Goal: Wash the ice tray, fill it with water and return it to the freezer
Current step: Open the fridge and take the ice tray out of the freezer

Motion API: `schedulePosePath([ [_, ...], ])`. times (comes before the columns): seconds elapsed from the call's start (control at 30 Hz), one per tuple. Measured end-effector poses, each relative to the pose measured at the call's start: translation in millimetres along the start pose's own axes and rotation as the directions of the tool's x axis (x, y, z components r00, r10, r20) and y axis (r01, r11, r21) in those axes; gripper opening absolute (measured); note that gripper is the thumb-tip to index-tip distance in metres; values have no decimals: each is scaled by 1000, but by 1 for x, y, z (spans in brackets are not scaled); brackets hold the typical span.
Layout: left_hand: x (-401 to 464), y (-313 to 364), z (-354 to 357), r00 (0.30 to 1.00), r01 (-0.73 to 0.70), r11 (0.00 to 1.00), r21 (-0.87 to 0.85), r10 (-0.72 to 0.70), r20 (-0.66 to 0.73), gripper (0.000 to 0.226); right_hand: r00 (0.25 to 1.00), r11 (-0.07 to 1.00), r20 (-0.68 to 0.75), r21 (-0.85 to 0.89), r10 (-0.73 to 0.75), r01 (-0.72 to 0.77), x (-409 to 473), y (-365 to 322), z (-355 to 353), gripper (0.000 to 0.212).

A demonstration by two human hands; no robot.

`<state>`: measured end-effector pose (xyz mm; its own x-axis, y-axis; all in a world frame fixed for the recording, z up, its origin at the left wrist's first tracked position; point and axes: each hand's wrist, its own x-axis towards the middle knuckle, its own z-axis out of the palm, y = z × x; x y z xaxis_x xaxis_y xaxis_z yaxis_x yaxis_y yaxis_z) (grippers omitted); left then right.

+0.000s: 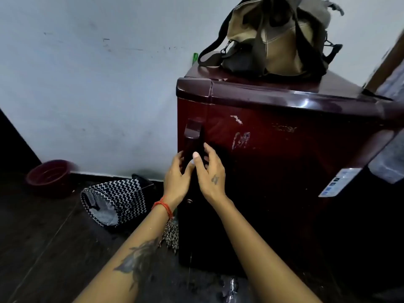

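Observation:
A maroon fridge stands against the wall with its door closed. Its dark vertical door handle runs down the door's left edge. My left hand, with a red thread at the wrist, is at the handle's left side, fingers curled round its edge. My right hand is at the handle's right side, fingers loosely spread and touching the door. No ice tray is in view.
A tan and olive bag sits on top of the fridge. On the dark floor to the left lie a zigzag-patterned basket on its side and a maroon bowl by the wall.

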<state>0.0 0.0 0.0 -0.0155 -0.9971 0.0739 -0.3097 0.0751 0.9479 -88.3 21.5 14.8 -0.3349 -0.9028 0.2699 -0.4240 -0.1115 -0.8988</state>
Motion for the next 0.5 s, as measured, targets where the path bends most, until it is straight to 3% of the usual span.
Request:
schedulePosePath([
  [0.17, 14, -6, 6, 999, -41, 998, 42, 41, -2, 33, 999, 999, 39, -41, 18, -16, 21, -4, 12, 54],
  [0.33, 16, -8, 5, 999, -36, 997, 66, 38, -27, 32, 1000, 992, 9, -124, 10, -9, 22, 0, 14, 39],
  [0.5, 7, -9, 3, 997, -59, 992, 113, 64, -43, 33, 1000, 985, 8, -174, 13, -11, 12, -8, 9, 38],
])
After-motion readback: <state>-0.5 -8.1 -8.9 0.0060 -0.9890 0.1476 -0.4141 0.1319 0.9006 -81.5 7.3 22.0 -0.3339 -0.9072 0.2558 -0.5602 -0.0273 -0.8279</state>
